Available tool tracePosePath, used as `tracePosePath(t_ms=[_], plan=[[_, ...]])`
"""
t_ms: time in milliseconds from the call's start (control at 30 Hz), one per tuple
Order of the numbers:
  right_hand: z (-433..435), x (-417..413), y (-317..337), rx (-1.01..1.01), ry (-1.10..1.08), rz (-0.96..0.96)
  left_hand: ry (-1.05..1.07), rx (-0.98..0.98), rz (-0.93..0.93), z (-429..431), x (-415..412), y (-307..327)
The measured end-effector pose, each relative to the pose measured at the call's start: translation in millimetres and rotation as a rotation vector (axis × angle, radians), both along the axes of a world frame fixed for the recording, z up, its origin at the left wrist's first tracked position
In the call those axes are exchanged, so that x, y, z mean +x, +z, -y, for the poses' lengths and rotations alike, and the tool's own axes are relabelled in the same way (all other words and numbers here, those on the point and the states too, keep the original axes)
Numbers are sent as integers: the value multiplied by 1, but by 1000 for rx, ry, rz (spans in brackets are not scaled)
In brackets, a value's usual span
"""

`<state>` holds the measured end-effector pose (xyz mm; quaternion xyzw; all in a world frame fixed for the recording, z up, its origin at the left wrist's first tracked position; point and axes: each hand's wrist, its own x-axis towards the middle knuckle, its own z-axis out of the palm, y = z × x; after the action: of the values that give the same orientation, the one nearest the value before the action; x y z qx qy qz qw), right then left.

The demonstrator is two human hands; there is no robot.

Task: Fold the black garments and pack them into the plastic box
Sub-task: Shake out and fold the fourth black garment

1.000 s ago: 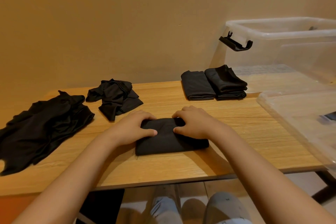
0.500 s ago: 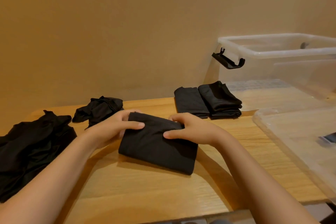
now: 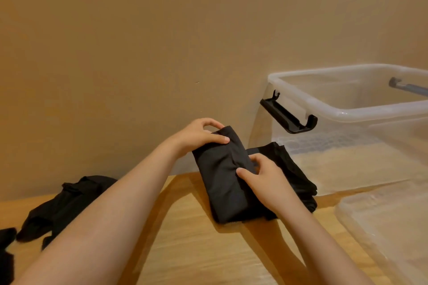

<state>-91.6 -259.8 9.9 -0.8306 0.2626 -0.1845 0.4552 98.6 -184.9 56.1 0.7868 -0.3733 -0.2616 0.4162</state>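
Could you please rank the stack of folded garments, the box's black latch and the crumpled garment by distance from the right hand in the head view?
Measured from the right hand, which grips the folded garment:
1. stack of folded garments: right beside the hand, just behind it.
2. black latch: farther back, on the plastic box's left end.
3. crumpled garment: far off, at the table's left.

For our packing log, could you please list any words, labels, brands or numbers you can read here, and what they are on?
No readable text anywhere in this picture.
The folded garment, gripped by the left hand and right hand: no tag or print shows.
The plastic box, its black latch and the lid: no label or brand shows.
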Motion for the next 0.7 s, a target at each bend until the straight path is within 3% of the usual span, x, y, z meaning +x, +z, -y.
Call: tracePosePath(t_ms=[200,533,700], plan=[[9,13,-8,-320,-28,-242,-176,299,158,55,25,-39],[4,15,-5,-515,-10,-324,-182,307,122,58,30,-44],[-9,10,-8,-667,-69,-298,65,59,163,30,14,-55]])
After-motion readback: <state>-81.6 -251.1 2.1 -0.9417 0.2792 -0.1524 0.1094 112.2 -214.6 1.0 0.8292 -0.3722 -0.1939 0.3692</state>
